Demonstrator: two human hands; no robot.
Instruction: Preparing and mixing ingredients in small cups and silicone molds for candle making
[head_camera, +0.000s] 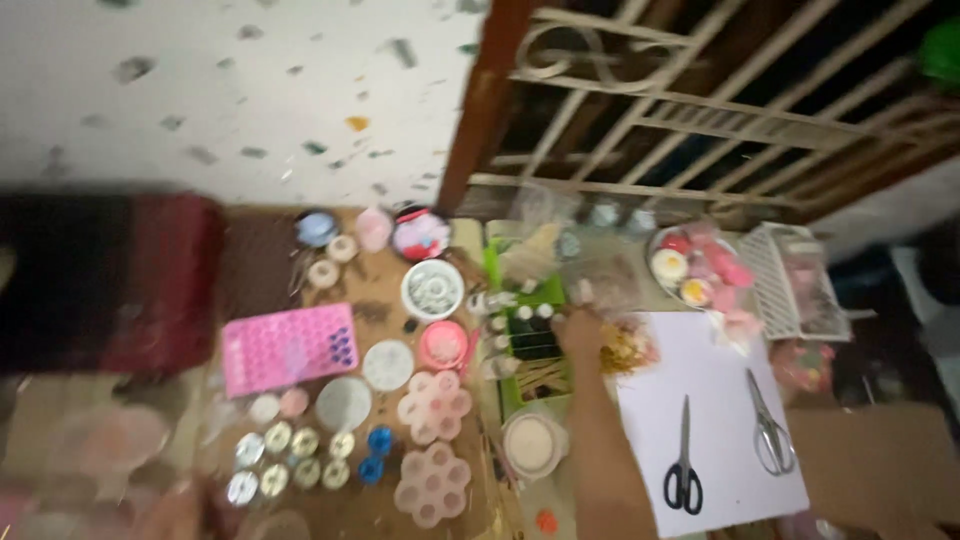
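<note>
Over the middle of the worktop (380, 300), the right hand (578, 325) reaches far to the small bottles (520, 330) in a green tray (510, 395); blur hides its fingers. White paper (715, 420) with two scissors (683, 465) lies right. Left hand (175, 505) sits near-left, too blurred to judge.
</note>
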